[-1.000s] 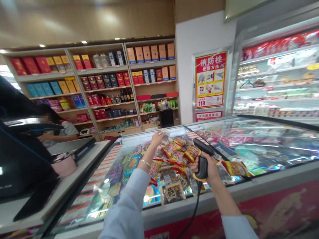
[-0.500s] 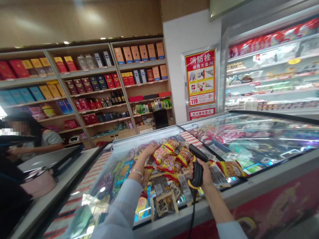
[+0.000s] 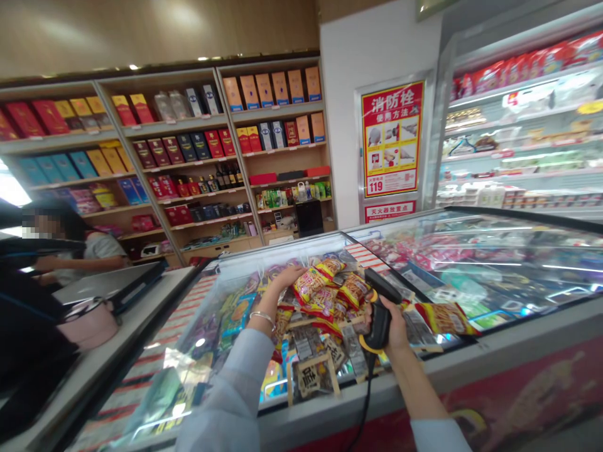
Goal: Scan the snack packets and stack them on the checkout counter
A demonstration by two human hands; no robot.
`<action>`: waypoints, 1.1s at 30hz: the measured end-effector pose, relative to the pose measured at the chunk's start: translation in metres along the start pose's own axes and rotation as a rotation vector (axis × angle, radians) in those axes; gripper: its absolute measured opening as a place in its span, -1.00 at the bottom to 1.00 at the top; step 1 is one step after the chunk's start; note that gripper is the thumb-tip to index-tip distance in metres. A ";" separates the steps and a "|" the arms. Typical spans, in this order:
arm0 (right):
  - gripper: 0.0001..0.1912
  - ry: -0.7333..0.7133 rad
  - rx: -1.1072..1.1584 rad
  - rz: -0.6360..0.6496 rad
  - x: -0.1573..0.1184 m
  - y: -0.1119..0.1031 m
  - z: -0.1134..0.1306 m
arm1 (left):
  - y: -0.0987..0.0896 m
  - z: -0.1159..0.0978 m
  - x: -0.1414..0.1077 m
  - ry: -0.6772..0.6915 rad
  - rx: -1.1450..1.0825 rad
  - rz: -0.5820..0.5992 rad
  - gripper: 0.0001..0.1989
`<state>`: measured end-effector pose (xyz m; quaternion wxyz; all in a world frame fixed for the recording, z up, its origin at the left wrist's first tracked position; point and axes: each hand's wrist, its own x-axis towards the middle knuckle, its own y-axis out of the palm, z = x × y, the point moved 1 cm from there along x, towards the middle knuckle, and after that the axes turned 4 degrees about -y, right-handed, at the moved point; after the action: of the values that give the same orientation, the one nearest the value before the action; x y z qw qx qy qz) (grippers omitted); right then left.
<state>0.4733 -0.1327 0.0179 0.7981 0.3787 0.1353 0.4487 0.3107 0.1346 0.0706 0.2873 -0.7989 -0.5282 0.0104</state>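
My right hand (image 3: 394,326) is wrapped around the grip of a black and yellow barcode scanner (image 3: 377,323), whose head points up and left and whose cable hangs down. My left hand (image 3: 286,277), with a bangle at the wrist, grips the upper left edge of a red and yellow snack bag (image 3: 308,285); its fingertips are partly hidden by the bag. More bags of the same kind lie heaped right of that hand, just left of the scanner. In front of them are dark-printed packets (image 3: 308,378) with pale edges, on the chest freezer's glass top.
The chest freezer (image 3: 518,364) spans the front, with one more snack bag (image 3: 445,319) near its right rim. On the left a person (image 3: 101,251) stands behind a counter bearing a pink pot (image 3: 89,323). Shelves of boxes (image 3: 188,150) and a lit fridge (image 3: 518,138) stand behind.
The view has shifted slightly, so most things sit a little farther right in the picture. Both hands keep their places on the snack bag and the scanner.
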 end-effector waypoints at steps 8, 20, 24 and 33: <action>-0.68 0.026 -0.003 -0.024 -0.001 -0.001 0.001 | -0.003 -0.019 -0.007 -0.030 0.118 0.135 -0.90; -0.65 0.016 0.001 0.048 0.005 -0.009 -0.004 | -0.024 -0.054 -0.071 0.184 0.063 -0.048 -0.71; -0.67 0.011 0.000 0.049 0.006 -0.009 -0.002 | -0.020 -0.049 -0.098 0.205 -0.010 -0.048 -0.70; -0.68 -0.024 -0.064 0.007 -0.008 0.008 0.006 | -0.011 -0.059 -0.126 0.286 0.167 0.074 -0.29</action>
<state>0.4674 -0.1395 0.0269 0.8097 0.3589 0.1099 0.4511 0.2650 0.0043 0.0886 0.4243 -0.7845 -0.4495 -0.0491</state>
